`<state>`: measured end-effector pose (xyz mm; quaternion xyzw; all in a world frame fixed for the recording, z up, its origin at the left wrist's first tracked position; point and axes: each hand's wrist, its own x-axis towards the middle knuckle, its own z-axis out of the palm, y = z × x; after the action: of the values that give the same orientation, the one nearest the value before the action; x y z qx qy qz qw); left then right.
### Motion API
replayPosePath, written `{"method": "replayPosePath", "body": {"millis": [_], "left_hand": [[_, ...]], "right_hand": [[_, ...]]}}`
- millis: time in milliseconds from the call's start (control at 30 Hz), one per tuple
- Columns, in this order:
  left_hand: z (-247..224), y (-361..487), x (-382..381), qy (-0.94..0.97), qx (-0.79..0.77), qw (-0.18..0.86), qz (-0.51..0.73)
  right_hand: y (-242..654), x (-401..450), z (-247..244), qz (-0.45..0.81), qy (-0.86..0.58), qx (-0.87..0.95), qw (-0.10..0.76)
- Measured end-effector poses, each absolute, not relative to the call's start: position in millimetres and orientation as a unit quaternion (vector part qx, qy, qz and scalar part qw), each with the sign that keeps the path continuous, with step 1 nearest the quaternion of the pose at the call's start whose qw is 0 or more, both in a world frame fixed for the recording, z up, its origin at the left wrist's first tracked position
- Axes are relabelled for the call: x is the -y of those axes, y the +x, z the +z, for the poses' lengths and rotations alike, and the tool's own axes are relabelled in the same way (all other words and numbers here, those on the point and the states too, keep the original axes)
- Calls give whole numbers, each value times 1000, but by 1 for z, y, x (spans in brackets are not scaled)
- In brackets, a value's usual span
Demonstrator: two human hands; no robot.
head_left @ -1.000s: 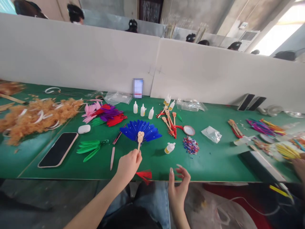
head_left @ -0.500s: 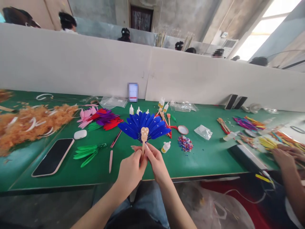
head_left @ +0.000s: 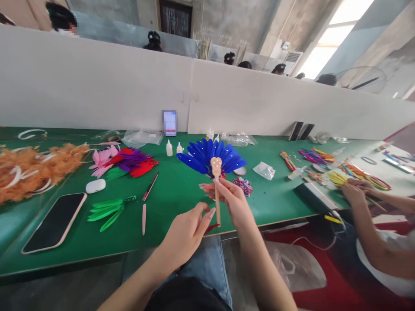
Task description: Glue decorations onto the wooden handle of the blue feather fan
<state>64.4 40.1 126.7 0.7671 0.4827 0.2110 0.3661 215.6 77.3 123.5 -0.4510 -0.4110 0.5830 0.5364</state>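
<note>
A fan of blue feathers point(head_left: 210, 156) dotted with small white spots stands upright on a pale wooden stick point(head_left: 218, 203), whose rounded top carries light dots. My right hand point(head_left: 231, 198) pinches the stick just below the feathers. Left of the stick's lower end is my left hand point(head_left: 191, 226), its thumb and forefinger drawn together near a thin red strip point(head_left: 211, 228) at the stick's foot. Whether those fingers grip the strip is too small to tell. Behind the fan, a pile of coloured bits point(head_left: 244, 185) is partly covered.
Left on the green table point(head_left: 175, 198) lie a dark phone point(head_left: 55, 222), green feathers point(head_left: 108, 211), red and purple feathers point(head_left: 132, 160) and orange fluff point(head_left: 39, 168). White bottles point(head_left: 169, 148) stand behind. At right, another person's hands point(head_left: 355, 190) work near a black box point(head_left: 316, 198).
The view has shifted right. My left hand has come off the upper stick and moved down beside its lower end. My right hand still holds the stick, and more of it shows.
</note>
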Motion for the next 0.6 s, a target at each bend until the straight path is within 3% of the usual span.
{"method": "replayPosePath", "body": {"millis": [233,400,600], "left_hand": [[70,20,-42,743,-519,374,197],[14,-9,-41,708,-598,280,252],[-25,-8,-38,707,-607,129,340]], "right_hand": [[340,-96,119,525,-529,369,555],[415,-133,90,482,-610,349,523],[444,-195,50,459,-653,372,475]]}}
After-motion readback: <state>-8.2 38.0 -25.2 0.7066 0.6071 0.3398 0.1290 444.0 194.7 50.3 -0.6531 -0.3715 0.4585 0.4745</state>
